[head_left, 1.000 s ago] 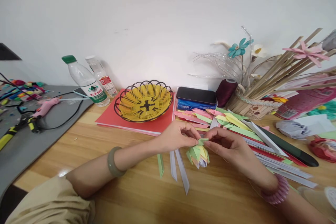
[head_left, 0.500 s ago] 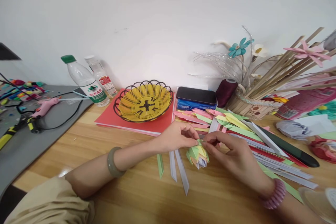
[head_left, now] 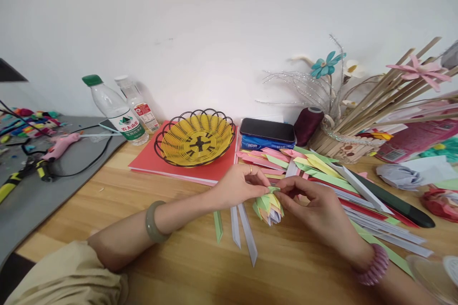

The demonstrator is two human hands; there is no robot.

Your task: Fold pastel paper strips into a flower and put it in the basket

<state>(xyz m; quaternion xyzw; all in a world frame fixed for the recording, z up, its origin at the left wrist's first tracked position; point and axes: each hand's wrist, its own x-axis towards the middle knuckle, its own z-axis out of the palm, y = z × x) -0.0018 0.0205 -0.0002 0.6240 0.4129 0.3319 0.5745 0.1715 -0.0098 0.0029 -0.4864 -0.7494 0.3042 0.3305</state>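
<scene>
A green-capped bottle (head_left: 125, 119) is standing beside a white-capped bottle (head_left: 143, 110); a phone (head_left: 266, 129) is lying on a blue packet (head_left: 266, 143); a pink glue gun (head_left: 60, 147) is resting on a grey mat (head_left: 43, 202).

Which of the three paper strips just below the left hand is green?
The leftmost strip, also the shortest showing; the middle strip and right strip are whitish.

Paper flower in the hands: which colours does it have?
The paper flower is green, yellow, pale orange and lilac-white, seen in the head view.

Single head-worn view, facing forward and down across a tabletop (head_left: 179, 267), hands (head_left: 234, 186) near, wall (head_left: 229, 33) beyond
</scene>
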